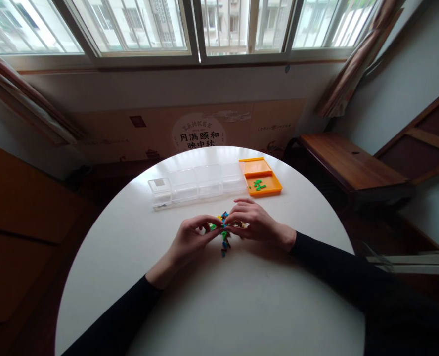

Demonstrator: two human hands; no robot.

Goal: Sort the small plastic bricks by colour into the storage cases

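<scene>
Over a small heap of coloured plastic bricks (225, 236), my two hands meet with their fingertips nearly together. My left hand (190, 241) comes in from the left, thumb and forefinger closed in a pinch at a tiny blue brick (225, 226). From the right, my right hand (255, 221) pinches at the same spot, its other fingers curled. The heap is blue, green, yellow, brown and pale; part of it is hidden under the fingers. Which pieces each hand grips is hard to see at this size.
Behind my hands lies a row of clear plastic compartments (197, 184) on the round white table (241, 306). An orange tray (275, 190) at its right end holds several green bricks (257, 185). A wooden bench (345, 163) stands beyond the table's right side.
</scene>
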